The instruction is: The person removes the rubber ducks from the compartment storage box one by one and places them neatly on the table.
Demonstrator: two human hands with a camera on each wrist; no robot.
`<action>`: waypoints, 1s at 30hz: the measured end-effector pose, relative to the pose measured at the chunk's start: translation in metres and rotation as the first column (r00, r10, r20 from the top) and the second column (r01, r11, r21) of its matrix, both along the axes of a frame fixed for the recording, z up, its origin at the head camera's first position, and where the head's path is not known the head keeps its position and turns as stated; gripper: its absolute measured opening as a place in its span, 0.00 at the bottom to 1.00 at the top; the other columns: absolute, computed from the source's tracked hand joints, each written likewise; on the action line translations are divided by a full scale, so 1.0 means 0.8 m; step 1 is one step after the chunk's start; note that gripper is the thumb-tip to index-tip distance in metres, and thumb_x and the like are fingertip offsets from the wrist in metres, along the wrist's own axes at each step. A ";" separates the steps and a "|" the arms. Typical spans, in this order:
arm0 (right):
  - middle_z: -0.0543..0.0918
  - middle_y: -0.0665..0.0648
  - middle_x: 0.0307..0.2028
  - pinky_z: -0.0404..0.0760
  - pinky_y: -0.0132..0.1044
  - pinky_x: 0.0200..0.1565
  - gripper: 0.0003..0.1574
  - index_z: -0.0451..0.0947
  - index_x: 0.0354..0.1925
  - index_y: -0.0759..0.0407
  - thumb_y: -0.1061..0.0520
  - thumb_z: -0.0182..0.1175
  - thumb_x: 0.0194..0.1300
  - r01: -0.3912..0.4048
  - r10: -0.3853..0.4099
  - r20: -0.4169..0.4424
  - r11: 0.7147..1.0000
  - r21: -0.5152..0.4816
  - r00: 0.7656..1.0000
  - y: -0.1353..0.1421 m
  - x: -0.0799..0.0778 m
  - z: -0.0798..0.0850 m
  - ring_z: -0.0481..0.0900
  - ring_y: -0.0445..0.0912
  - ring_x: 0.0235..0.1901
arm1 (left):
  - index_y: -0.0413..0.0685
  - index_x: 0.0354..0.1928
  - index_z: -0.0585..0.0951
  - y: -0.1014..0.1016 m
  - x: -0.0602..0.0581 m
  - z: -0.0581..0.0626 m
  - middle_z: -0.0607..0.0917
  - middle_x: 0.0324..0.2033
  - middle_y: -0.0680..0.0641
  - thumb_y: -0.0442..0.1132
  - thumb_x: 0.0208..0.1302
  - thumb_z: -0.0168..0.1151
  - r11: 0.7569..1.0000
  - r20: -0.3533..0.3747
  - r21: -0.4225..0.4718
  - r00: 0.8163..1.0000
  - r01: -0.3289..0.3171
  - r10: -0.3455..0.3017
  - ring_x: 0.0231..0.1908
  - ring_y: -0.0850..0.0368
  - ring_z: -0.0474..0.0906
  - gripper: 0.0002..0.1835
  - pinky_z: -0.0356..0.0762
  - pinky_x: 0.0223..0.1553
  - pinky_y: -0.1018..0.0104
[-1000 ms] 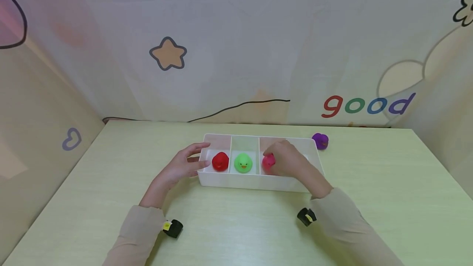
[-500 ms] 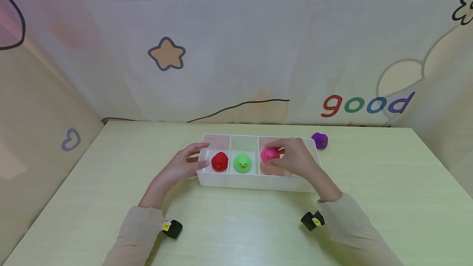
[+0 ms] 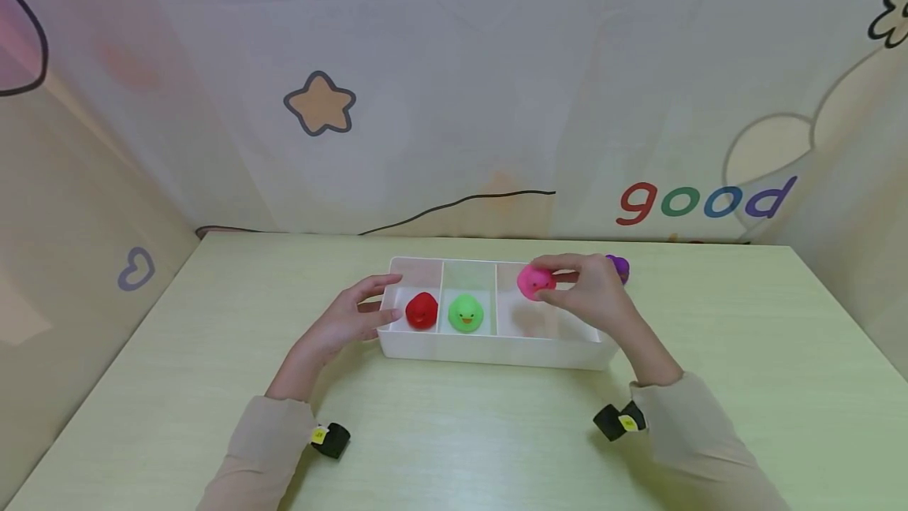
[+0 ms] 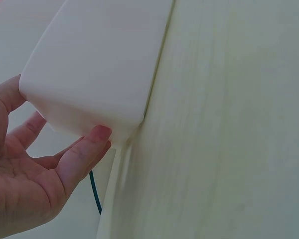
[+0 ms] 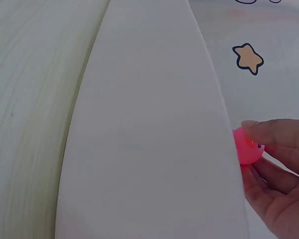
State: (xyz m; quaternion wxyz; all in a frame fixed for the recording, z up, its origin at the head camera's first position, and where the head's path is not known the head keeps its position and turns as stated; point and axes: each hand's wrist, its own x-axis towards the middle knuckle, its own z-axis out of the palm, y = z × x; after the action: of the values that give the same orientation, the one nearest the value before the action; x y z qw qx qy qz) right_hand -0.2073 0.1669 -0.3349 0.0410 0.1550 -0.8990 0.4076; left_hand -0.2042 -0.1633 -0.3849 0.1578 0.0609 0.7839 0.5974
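Observation:
A long white divided tray point(image 3: 489, 351) stands on the table. In its left compartment sits a red toy duck point(image 3: 422, 311), and a green toy duck point(image 3: 466, 314) is in the middle one. My left hand point(image 3: 355, 312) touches the tray's left end with spread, relaxed fingers; the left wrist view shows fingertips point(image 4: 100, 133) against the end wall. Above the wide right compartment, my right hand point(image 3: 592, 290) pinches a pink toy duck point(image 3: 534, 282) between thumb and fingers. The right wrist view shows the pink duck partly hidden behind the tray wall point(image 5: 149, 124).
A purple toy duck point(image 3: 620, 267) lies on the table behind the tray's right end, partly covered by my right hand. The pale wooden table point(image 3: 454, 432) meets a printed backdrop point(image 3: 454, 101) along its far edge.
My right hand has lifted the pink duck from the right compartment and moved it up and to the right. The left hand and tray stay nearly still.

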 end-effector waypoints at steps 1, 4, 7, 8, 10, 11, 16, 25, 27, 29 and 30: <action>0.82 0.63 0.43 0.81 0.41 0.38 0.23 0.80 0.46 0.64 0.64 0.69 0.48 0.007 -0.007 0.001 1.000 -0.006 1.000 0.001 0.000 0.001 0.81 0.55 0.40 | 0.58 0.64 0.65 0.000 0.000 0.000 0.61 0.63 0.44 0.41 0.58 0.63 1.000 0.000 -0.001 1.000 -0.001 0.001 0.60 0.41 0.62 0.31 0.75 0.47 0.53; 0.82 0.63 0.43 0.81 0.41 0.38 0.23 0.79 0.46 0.64 0.64 0.69 0.48 0.021 -0.021 0.001 1.000 -0.022 1.000 0.006 0.000 0.004 0.82 0.55 0.39 | 0.58 0.63 0.65 0.000 0.000 0.000 0.61 0.63 0.44 0.40 0.58 0.62 1.000 -0.001 0.000 1.000 -0.002 0.002 0.60 0.41 0.62 0.31 0.75 0.47 0.53; 0.82 0.63 0.43 0.81 0.41 0.38 0.23 0.79 0.47 0.65 0.64 0.68 0.48 0.038 -0.038 0.009 0.999 -0.038 0.999 0.011 -0.001 0.006 0.82 0.55 0.40 | 0.58 0.64 0.65 0.000 0.000 0.000 0.60 0.63 0.43 0.40 0.58 0.62 1.000 -0.001 0.001 1.000 -0.002 0.002 0.60 0.40 0.62 0.31 0.75 0.47 0.53; 0.82 0.63 0.43 0.81 0.40 0.38 0.23 0.79 0.47 0.65 0.64 0.68 0.49 0.046 -0.045 0.013 0.998 -0.041 0.999 0.012 -0.001 0.007 0.82 0.55 0.40 | 0.58 0.63 0.65 0.000 0.000 0.000 0.60 0.64 0.43 0.40 0.58 0.62 1.000 -0.001 -0.001 1.000 -0.002 0.002 0.60 0.40 0.61 0.31 0.75 0.47 0.53; 0.82 0.64 0.43 0.81 0.40 0.38 0.23 0.79 0.47 0.65 0.64 0.68 0.49 0.063 -0.061 0.026 0.997 -0.051 0.998 0.016 -0.001 0.009 0.81 0.56 0.41 | 0.58 0.63 0.65 0.000 0.000 0.000 0.60 0.64 0.43 0.41 0.58 0.62 1.000 0.001 -0.006 1.000 -0.003 0.003 0.61 0.40 0.61 0.31 0.75 0.47 0.52; 0.81 0.64 0.43 0.81 0.40 0.38 0.24 0.78 0.48 0.65 0.64 0.68 0.50 0.071 -0.070 0.034 0.996 -0.055 0.997 0.018 -0.001 0.010 0.81 0.56 0.41 | 0.59 0.63 0.65 0.000 0.000 0.000 0.60 0.64 0.43 0.41 0.58 0.62 1.000 0.001 -0.010 1.000 -0.004 0.004 0.61 0.40 0.61 0.31 0.75 0.48 0.52; 0.81 0.64 0.44 0.81 0.39 0.37 0.24 0.77 0.49 0.65 0.64 0.67 0.51 0.110 -0.107 0.048 0.993 -0.051 0.993 0.028 -0.001 0.016 0.80 0.57 0.43 | 0.59 0.63 0.65 0.001 0.000 0.000 0.60 0.64 0.43 0.41 0.58 0.62 1.000 0.005 -0.015 1.000 -0.008 0.008 0.61 0.40 0.61 0.31 0.75 0.48 0.52; 0.78 0.67 0.47 0.80 0.30 0.37 0.25 0.76 0.51 0.66 0.63 0.66 0.53 0.146 -0.143 0.063 0.988 -0.051 0.988 0.050 -0.003 0.019 0.79 0.58 0.43 | 0.60 0.63 0.65 0.000 -0.001 -0.002 0.60 0.64 0.43 0.41 0.58 0.62 1.000 0.009 -0.024 1.000 -0.010 0.011 0.61 0.41 0.61 0.31 0.75 0.48 0.52; 0.77 0.67 0.47 0.80 0.29 0.37 0.26 0.75 0.52 0.67 0.63 0.65 0.53 0.145 -0.141 0.067 0.988 -0.061 0.988 0.056 -0.003 0.019 0.79 0.58 0.44 | 0.59 0.64 0.65 0.000 -0.002 -0.003 0.60 0.64 0.43 0.41 0.58 0.62 1.000 0.011 -0.028 1.000 -0.009 0.010 0.61 0.41 0.61 0.31 0.75 0.48 0.52; 0.77 0.68 0.48 0.79 0.29 0.37 0.26 0.75 0.52 0.67 0.64 0.65 0.53 0.147 -0.141 0.071 0.986 -0.076 0.987 0.061 -0.004 0.019 0.79 0.59 0.44 | 0.59 0.64 0.65 0.000 -0.002 -0.004 0.60 0.64 0.43 0.41 0.58 0.62 1.000 0.013 -0.028 1.000 -0.008 0.009 0.61 0.41 0.60 0.31 0.75 0.48 0.53; 0.77 0.68 0.48 0.79 0.29 0.37 0.26 0.75 0.52 0.68 0.64 0.65 0.53 0.147 -0.140 0.073 0.985 -0.087 0.987 0.064 -0.005 0.019 0.79 0.59 0.44 | 0.59 0.64 0.65 0.000 -0.003 -0.005 0.60 0.64 0.43 0.41 0.58 0.62 1.000 0.013 -0.029 1.000 -0.007 0.007 0.61 0.41 0.60 0.31 0.75 0.48 0.52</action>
State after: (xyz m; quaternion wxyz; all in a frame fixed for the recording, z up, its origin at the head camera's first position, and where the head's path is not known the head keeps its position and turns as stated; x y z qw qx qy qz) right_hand -0.2110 0.2184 -0.3199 0.0475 0.0742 -0.8889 0.4496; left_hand -0.2063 -0.1632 -0.3886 0.1617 0.0518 0.7917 0.5868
